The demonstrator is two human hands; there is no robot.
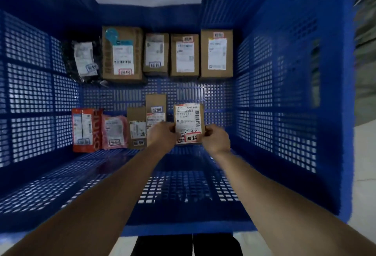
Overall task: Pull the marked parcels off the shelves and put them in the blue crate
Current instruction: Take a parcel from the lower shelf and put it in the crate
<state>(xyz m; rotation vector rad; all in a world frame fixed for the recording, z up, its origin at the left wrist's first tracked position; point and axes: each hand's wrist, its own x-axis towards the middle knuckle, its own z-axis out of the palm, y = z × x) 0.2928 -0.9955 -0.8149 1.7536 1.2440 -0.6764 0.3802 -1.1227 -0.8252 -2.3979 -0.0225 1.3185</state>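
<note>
Blue crate (284,93) fills the view, near rim cut off. Far row: black bag (83,60), four cardboard boxes (216,54). Near row: red pouch (85,129), pink pouch (115,131), two small boxes (137,127), one partly behind the left hand (162,135). Left and right hand (215,139) pinch a labelled parcel (189,123) by its lower corners, inside the crate. Label print is unreadable.

Small brown parcel (189,122), white label up, low inside blue crate (284,97).
</note>
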